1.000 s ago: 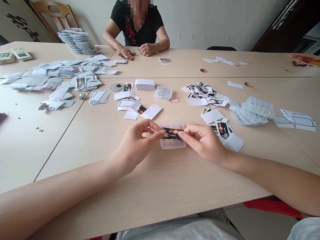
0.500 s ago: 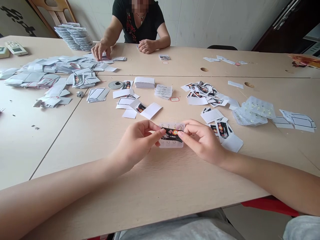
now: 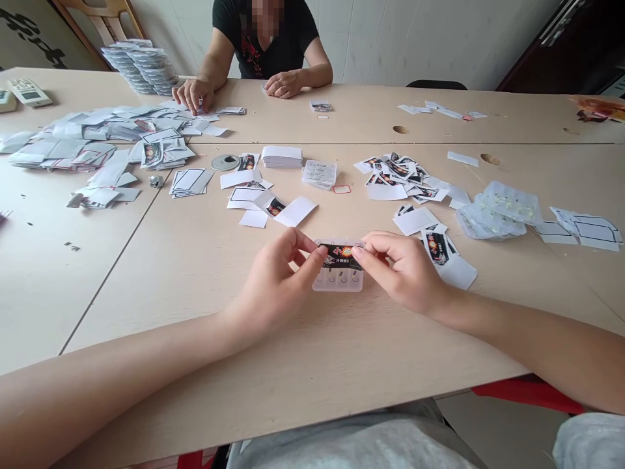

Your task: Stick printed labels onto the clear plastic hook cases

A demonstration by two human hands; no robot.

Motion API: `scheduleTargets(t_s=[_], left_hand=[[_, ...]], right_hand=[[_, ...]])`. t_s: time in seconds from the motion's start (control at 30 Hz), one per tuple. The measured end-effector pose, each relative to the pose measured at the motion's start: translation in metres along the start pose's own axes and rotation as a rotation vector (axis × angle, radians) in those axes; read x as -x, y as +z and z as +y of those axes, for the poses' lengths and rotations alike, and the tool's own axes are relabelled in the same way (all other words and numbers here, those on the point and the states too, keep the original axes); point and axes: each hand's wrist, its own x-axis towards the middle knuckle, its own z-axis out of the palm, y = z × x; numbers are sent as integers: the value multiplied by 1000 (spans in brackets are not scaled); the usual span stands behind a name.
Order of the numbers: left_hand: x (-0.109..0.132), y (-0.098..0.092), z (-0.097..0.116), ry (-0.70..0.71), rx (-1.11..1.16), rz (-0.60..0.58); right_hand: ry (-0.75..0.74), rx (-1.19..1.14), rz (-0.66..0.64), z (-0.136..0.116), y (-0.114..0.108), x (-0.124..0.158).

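Note:
A black printed label (image 3: 340,256) with an orange burst is stretched between my two hands. My left hand (image 3: 288,270) pinches its left end between thumb and finger. At the other end, my right hand (image 3: 398,264) grips it the same way. Directly beneath the label lies a clear plastic compartment box (image 3: 338,284) with small hooks in its cells; its upper part is mostly covered. I cannot tell whether the label touches the lid. To the right of my right hand lie loose printed labels (image 3: 436,249), some face down.
Several clear boxes (image 3: 498,212) are piled at the right. More labels (image 3: 398,172) and a white card stack (image 3: 282,156) lie ahead. White packets (image 3: 92,137) heap at the left. Across the table (image 3: 205,391), a person's hand (image 3: 194,94) rests on packets.
The label has shifted up across the box, so the lower row of hooks shows more. Both my hands remain pinched on it. The person opposite has moved a hand slightly left.

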Motion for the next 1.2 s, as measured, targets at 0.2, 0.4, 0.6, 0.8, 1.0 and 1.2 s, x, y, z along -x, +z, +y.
scheduleTargets(t_s=[0.2,0.4,0.6,0.8,1.0,1.2], left_hand=[[0,6,-5,41,-5,43],[1,9,-9,37,6,32],[-1,14,-13,56,36,63],[-3,15,-13,64,42,84],[-3,16,-9,8,72,96],[-3,18,-9,18,70,103]], right_hand=[[25,42,-13,-1,0,-1],[64,69,-28,0,0,0],[89,118,-40,0,0,1],[90,109,-45,-1,0,1],[86,110,-43,-1,1,1],[95,115,-34,-1,1,2]])
